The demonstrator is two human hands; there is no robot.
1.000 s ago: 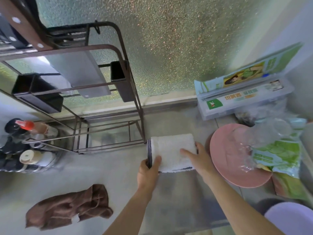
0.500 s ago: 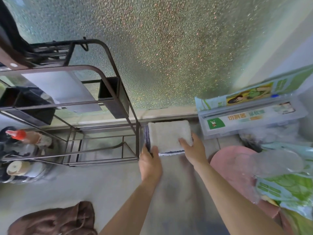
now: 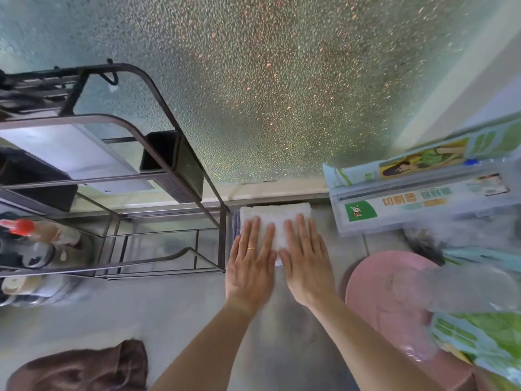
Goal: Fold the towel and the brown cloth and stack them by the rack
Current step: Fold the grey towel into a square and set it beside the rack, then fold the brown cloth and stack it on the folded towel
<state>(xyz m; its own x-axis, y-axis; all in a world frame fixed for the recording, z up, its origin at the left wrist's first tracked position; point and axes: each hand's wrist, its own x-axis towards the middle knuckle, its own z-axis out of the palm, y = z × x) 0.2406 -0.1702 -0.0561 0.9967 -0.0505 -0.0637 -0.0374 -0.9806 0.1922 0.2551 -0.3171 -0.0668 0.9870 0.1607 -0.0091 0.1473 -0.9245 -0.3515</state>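
Note:
The white towel (image 3: 275,214) lies folded on the counter, right beside the dark metal rack (image 3: 180,176) and close to the frosted window. My left hand (image 3: 251,263) and my right hand (image 3: 306,261) rest flat on top of it, palms down, fingers spread side by side. They cover its near half. The brown cloth (image 3: 81,368) lies crumpled at the bottom left of the counter, away from both hands.
A cling-film box (image 3: 423,201) stands right of the towel. A pink plate (image 3: 375,280) with plastic bags (image 3: 479,306) on it sits at the right. Bottles (image 3: 25,230) stand left of the rack. The frosted window (image 3: 267,80) closes the back.
The towel was pushed back against the window sill next to the rack. Both hands let go of its edges and now lie flat on top of it.

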